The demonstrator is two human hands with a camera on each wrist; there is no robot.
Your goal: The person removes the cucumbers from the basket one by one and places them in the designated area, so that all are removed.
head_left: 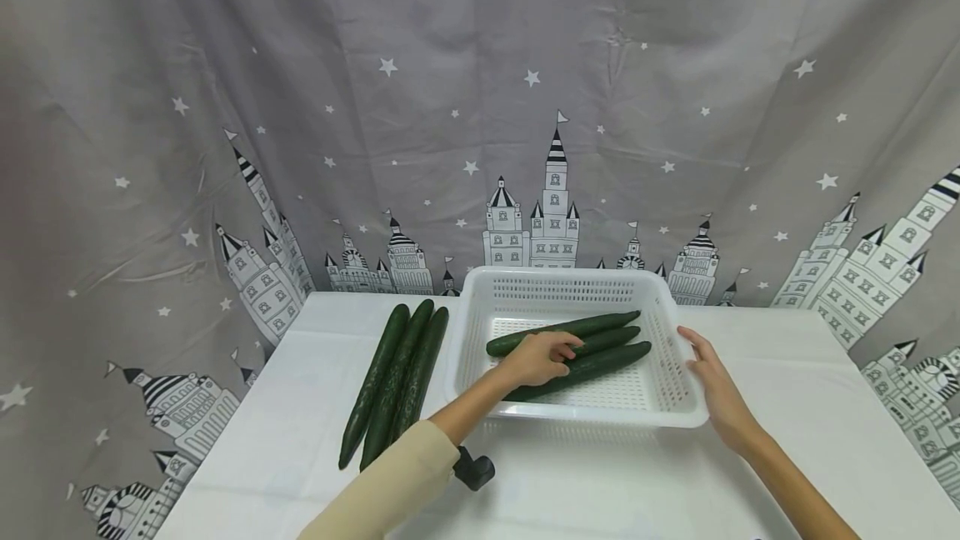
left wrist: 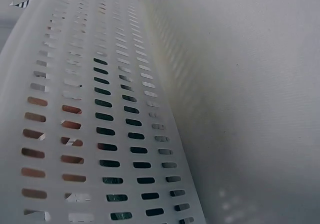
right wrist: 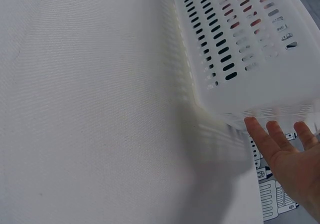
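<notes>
Beige sleeve [head_left: 393,483] nearest; inside the basket [head_left: 577,414], under curled fingers, the middle cucumber [head_left: 611,340] is pinched by the left hand [head_left: 535,359], likely firm, slick, best held mid-length; basket's end is met by the right hand [head_left: 716,392], fingers spread.

A person's left hand [head_left: 538,359] is gripping the middle cucumber [head_left: 611,341] of 3 lying in a white perforated basket [head_left: 570,413], as the right hand [head_left: 716,390] is touching the basket's right side. At left, 3 more cucumbers [head_left: 397,376] are lying side by side on a white surface [head_left: 292,415]. Behind, a gray curtain [head_left: 480,57] is displaying printed castles and stars.
</notes>
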